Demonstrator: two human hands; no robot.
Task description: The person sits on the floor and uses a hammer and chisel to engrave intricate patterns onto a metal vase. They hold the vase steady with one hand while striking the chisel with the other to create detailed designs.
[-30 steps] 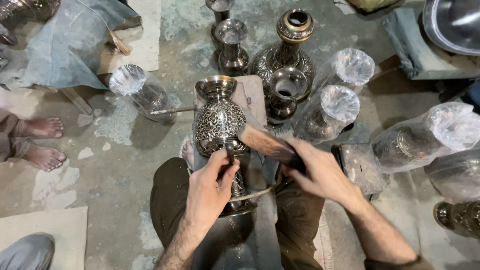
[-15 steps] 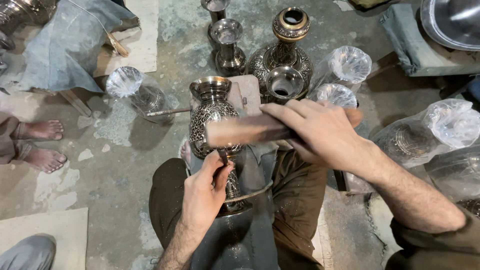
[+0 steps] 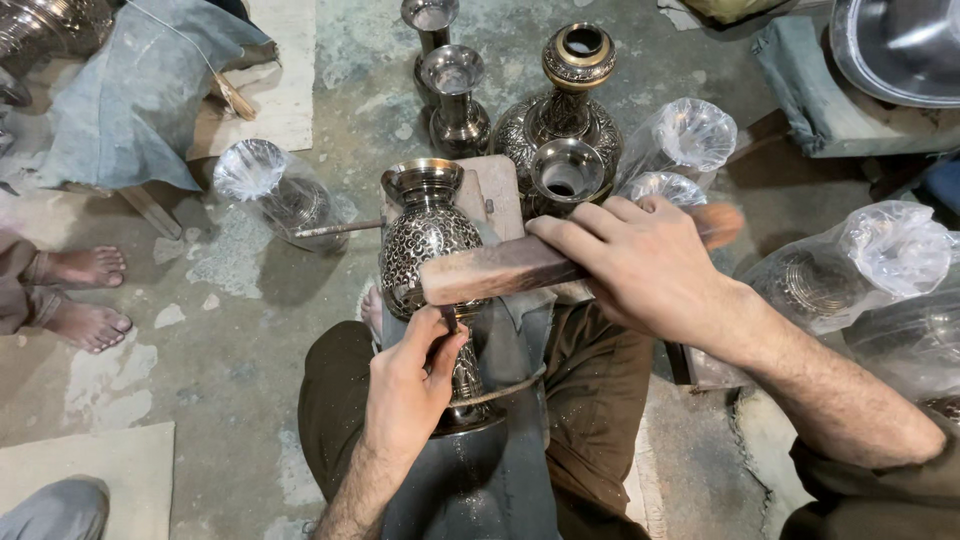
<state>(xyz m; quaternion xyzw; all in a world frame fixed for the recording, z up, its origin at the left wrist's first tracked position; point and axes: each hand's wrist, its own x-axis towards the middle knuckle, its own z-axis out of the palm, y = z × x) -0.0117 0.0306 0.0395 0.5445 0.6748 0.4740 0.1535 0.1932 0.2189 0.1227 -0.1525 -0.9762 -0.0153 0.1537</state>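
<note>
An engraved metal vase [image 3: 428,238] lies tilted on a wooden block [image 3: 500,190] over my lap, its mouth pointing away from me. My left hand [image 3: 408,382] pinches a thin chisel [image 3: 450,320] against the vase's lower body. My right hand [image 3: 640,262] grips a wooden mallet [image 3: 495,270] held level just above the chisel head, its far end blurred.
Finished vases [image 3: 568,120] and smaller cups [image 3: 455,95] stand on the floor ahead. Several plastic-wrapped vases [image 3: 275,195] lie left and right [image 3: 850,265]. Another person's bare feet [image 3: 85,295] rest at the left. A grey cloth [image 3: 130,90] covers the far left.
My right hand has swung the mallet from low beside the vase up and across, and it now sits above the chisel. My left hand stays on the chisel.
</note>
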